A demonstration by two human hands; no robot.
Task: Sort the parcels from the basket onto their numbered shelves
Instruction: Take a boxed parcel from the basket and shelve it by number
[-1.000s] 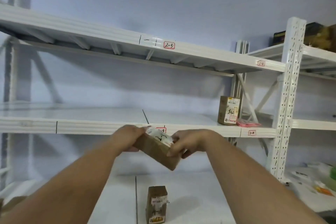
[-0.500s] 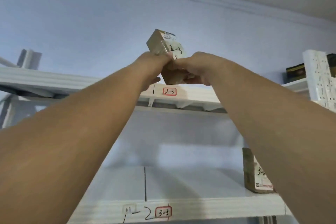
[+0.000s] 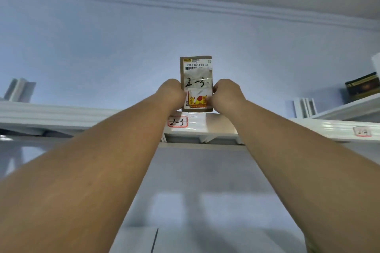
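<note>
Parcel [image 3: 196, 84]: brown, upright, marked "2-3"

brown parcel [image 3: 196, 72] marked "2-3", upright, label facing camera, on top shelf [image 3: 61, 114] edge above "2-3" tag [image 3: 177, 122].

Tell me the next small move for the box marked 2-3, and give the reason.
Probably let go and draw both hands back. The cardboard parcel stands upright on the top shelf, its handwritten 2-3 directly above the shelf's 2-3 tag. The left hand and right hand grip its lower sides. Whether its base rests fully on the shelf cannot be seen.
</note>
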